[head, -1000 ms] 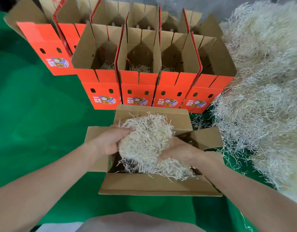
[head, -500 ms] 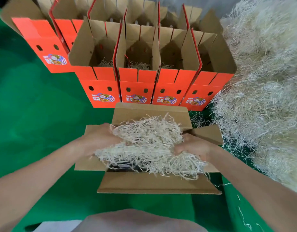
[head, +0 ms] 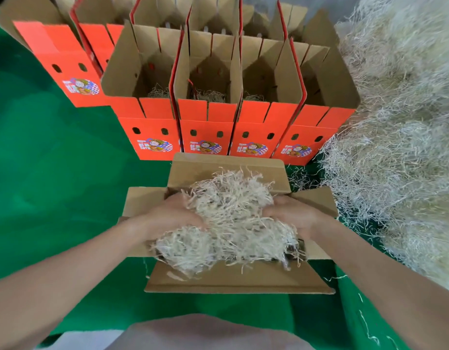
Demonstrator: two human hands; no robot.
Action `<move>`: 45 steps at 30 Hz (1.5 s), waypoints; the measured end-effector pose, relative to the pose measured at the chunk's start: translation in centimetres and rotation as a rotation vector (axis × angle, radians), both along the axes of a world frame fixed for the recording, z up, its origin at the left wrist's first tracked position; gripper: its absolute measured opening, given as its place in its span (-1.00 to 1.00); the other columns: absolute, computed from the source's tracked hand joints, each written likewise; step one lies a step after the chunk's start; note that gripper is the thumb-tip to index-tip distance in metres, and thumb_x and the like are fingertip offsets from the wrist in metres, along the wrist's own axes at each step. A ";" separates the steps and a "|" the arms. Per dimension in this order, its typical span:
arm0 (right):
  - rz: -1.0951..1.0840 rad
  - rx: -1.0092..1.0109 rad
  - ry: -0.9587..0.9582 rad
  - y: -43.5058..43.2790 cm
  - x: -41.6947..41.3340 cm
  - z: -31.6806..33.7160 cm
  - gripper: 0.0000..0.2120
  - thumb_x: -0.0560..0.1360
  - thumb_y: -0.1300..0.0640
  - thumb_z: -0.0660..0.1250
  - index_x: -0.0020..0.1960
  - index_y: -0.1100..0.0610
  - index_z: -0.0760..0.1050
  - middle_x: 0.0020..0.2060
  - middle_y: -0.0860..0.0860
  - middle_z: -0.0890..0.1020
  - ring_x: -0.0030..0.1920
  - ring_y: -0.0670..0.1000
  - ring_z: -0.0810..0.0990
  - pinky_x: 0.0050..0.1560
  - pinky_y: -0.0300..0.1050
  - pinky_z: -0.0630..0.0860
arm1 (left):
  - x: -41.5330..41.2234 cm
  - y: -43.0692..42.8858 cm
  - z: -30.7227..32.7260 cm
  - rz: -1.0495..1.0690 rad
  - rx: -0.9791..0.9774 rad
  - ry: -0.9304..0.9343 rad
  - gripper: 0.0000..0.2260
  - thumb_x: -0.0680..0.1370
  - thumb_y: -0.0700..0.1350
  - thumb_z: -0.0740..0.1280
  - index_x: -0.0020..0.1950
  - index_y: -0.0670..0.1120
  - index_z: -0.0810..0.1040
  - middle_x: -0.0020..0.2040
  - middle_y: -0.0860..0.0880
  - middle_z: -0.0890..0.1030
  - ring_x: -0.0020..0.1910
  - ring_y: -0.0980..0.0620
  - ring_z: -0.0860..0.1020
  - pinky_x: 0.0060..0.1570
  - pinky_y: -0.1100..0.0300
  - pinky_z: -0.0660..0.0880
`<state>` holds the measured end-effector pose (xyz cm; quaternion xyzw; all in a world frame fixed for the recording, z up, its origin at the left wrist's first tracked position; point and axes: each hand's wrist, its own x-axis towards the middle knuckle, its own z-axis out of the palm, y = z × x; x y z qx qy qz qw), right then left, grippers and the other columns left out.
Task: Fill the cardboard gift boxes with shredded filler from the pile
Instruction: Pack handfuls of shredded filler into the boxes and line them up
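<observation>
An open cardboard box (head: 241, 279) with its flaps spread sits on the green table right in front of me. A clump of pale shredded filler (head: 231, 223) lies over its opening and spills past the near edge. My left hand (head: 175, 215) grips the clump on its left side, fingers sunk in the strands. My right hand (head: 291, 213) grips the clump on its right side. The big pile of filler (head: 400, 137) fills the right of the view.
Several orange gift boxes (head: 205, 137) stand open in rows behind the cardboard box, some with a little filler at the bottom. Green cloth (head: 54, 188) covers the table to the left. Loose strands lie on the cloth at right.
The clump has been pulled wider and flatter over the box opening, and both hands have moved apart to its sides.
</observation>
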<state>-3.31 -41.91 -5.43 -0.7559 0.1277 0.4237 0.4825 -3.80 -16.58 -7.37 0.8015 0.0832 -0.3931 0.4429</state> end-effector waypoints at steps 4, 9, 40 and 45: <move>0.205 0.035 0.022 -2.5 -1.0 0.8 -0.29 0.29 -0.10 0.48 0.35 -0.08 0.24 0.23 -0.23 0.37 0.17 -0.17 0.45 0.18 -0.12 0.40 | 0.0 2.0 0.1 -0.051 -0.028 0.095 0.04 0.21 0.11 0.56 0.51 -0.12 0.04 0.51 -0.07 0.13 0.44 0.00 0.18 0.31 0.15 0.21; 0.544 -0.342 -0.101 -0.6 0.4 -0.8 -0.73 0.48 0.21 0.35 0.14 0.22 0.41 0.14 0.17 0.53 -0.02 0.03 0.56 -0.02 -0.14 0.52 | 0.3 -0.8 -0.8 -0.461 0.236 0.023 -0.29 0.37 0.26 0.39 0.26 -0.25 0.35 -0.13 -0.02 0.52 -0.24 0.13 0.48 -0.33 0.44 0.35; 1.713 -0.696 0.068 4.0 1.7 -10.7 -0.71 0.59 0.17 0.16 0.23 0.29 0.45 0.05 0.12 0.52 0.03 0.14 0.53 0.08 0.04 0.52 | 2.7 -3.2 -9.3 -1.526 0.887 0.087 -0.66 0.61 -0.17 0.15 0.37 -0.25 0.36 0.41 -0.19 0.33 0.38 -0.14 0.31 0.36 0.01 0.22; 1.316 -0.702 -0.217 5.9 2.2 -10.4 -0.57 0.48 0.39 0.22 0.33 0.16 0.41 0.19 0.10 0.53 -0.03 0.06 0.58 -0.22 -0.18 0.52 | 2.8 -4.5 -8.8 -1.216 0.744 -0.370 -0.75 0.52 -0.33 0.22 0.15 -0.18 0.56 0.15 -0.18 0.57 0.16 -0.16 0.51 0.14 0.00 0.42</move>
